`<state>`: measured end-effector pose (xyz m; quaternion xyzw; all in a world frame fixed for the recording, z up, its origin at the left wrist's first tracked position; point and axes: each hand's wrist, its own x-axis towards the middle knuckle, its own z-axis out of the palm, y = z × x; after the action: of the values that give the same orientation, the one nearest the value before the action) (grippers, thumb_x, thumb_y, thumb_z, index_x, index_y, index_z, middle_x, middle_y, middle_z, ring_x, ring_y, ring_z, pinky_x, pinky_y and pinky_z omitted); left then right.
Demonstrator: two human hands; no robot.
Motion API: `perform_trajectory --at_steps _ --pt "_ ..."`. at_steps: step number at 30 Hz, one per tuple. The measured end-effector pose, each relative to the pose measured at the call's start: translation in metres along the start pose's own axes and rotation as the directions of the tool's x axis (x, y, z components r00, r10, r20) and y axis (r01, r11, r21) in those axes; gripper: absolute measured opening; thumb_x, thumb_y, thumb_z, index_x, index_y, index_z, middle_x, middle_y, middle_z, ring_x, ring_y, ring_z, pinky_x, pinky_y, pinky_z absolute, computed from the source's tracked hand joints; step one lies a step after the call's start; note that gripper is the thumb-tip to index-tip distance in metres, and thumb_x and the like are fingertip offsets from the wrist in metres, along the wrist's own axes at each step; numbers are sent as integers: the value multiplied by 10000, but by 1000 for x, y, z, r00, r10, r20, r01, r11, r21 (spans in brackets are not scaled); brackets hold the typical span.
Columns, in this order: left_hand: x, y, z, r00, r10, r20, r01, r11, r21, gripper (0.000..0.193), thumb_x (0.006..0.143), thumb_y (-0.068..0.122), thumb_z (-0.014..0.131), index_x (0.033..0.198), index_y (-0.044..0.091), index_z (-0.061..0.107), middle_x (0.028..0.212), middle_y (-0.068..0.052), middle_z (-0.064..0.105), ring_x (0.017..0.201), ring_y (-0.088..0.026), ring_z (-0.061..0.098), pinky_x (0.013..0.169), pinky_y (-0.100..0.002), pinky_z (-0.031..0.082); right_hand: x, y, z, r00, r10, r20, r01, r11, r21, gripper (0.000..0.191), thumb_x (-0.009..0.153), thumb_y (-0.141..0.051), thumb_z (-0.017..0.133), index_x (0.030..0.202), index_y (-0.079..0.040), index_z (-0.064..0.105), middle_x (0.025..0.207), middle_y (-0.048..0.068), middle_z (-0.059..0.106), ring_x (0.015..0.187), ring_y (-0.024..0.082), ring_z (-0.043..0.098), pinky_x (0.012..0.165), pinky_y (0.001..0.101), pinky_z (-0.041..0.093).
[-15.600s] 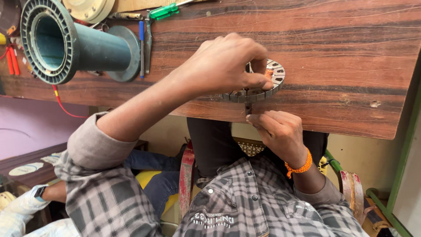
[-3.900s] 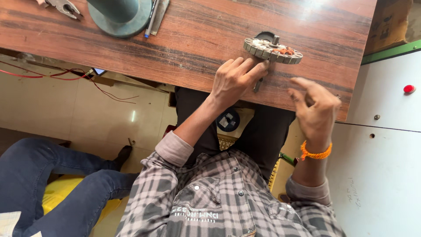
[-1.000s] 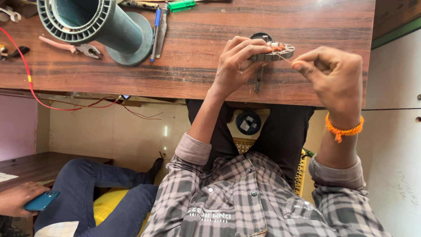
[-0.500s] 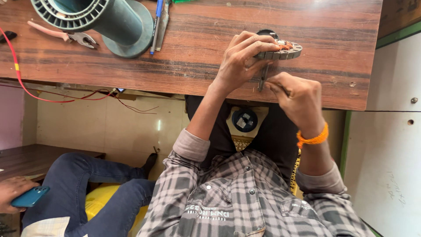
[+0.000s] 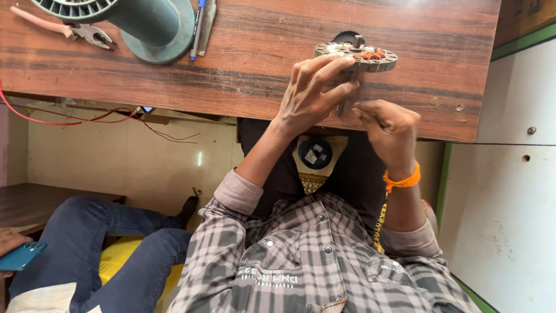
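Round wound stator disc [image 5: 358, 55] held at wooden table [image 5: 260, 75] edge by left hand [image 5: 310, 95], grip closed on it, right hand [image 5: 389, 124] pinched shut just below, held item hidden

Grey-plaid shirt [image 5: 301, 255], orange wristband [image 5: 402, 178], brown wood-grain table [image 5: 255, 64], blue phone [image 5: 20, 255].

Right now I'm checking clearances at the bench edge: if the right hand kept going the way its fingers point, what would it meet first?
Probably the round toothed metal disc that the left hand holds; the right hand points up-left at it. Depth is unclear.
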<state>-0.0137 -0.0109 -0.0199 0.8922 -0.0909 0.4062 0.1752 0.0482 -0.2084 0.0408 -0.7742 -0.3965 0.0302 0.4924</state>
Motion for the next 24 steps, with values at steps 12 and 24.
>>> perform_trajectory --at_steps 12,24 --pt "8 36 4 868 -484 -113 367 777 -512 99 911 111 804 995 118 751 1077 12 728 802 -85 679 656 -221 537 42 -28 -40 976 -199 87 216 921 -323 106 997 -79 864 1054 -41 783 809 39 604 654 112 524 591 286 393" --pt "14 47 22 443 -836 324 508 -64 -859 119 942 129 768 948 17 726 742 28 669 584 -9 521 507 -192 401 110 12 -22 938 -317 143 335 934 -126 39 1028 61 725 1022 39 756 885 94 746 752 74 690 606 190 503"
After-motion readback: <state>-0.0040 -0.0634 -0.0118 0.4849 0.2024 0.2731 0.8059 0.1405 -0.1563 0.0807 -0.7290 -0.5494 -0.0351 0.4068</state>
